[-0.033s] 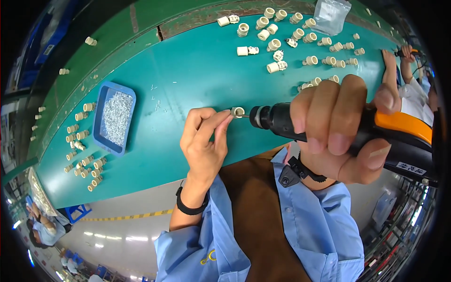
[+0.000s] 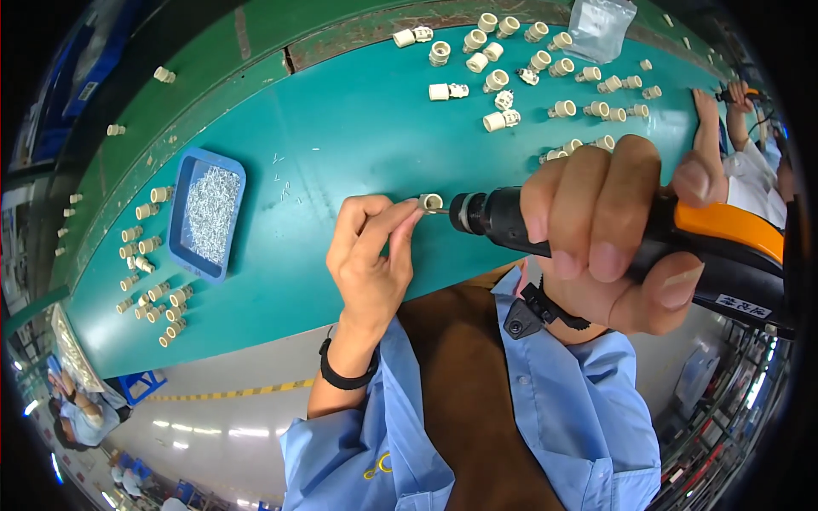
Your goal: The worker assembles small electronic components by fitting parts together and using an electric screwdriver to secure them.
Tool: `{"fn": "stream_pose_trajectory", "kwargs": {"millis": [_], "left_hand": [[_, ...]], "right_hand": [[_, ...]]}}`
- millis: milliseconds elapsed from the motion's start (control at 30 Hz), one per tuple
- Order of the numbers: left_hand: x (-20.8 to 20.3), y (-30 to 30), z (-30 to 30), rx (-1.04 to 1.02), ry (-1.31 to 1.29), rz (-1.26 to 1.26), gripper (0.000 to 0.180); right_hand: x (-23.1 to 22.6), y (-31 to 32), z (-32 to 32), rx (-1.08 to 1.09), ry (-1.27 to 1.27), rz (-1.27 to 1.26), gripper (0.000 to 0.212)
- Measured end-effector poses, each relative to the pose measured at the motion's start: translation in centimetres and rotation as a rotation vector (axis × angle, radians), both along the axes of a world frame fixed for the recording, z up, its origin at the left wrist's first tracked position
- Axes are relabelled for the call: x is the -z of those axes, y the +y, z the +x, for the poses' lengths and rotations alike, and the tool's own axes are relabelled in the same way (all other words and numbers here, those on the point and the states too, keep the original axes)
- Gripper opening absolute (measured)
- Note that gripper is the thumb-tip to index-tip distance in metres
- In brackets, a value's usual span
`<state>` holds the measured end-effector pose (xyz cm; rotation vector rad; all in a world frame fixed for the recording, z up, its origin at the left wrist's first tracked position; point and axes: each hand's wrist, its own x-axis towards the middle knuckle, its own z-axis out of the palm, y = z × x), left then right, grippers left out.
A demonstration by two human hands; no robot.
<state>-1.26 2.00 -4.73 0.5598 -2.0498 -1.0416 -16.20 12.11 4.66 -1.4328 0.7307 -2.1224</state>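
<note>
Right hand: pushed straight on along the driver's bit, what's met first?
Likely the cream fitting pinched in the left hand: the right hand points the power screwdriver at it; whether the bit already touches is unclear.

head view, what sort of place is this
Probably a factory assembly workshop: many similar cream fittings sit on the green workbench, a blue tray holds small metal pieces, and the right hand grips a black-and-orange driver.
</note>
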Motion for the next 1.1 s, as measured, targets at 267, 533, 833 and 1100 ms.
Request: {"fn": "stream_pose_trajectory", "kwargs": {"millis": [267,533,833,1100], "left_hand": [[-0.3,0.3,0.0,0.019,0.007,0.016,0.018],[-0.3,0.1,0.3,0.058,0.025,-0.022,0.019],[-0.3,0.6,0.9,-0.018,0.116,-0.026,0.020],[2.0,1.8,-0.7,-0.004,0.121,0.050,0.019]], "right_hand": [[0.6,-0.1,1.5,0.093,-0.052,0.044,0.044],[0.4,-0.3,1.7,0.069,0.011,0.103,0.045],[0.4,0.1,0.9,0.075,0.077,0.150,0.046],[0.7,0.0,1.5,0.151,0.047,0.140,0.045]]}}
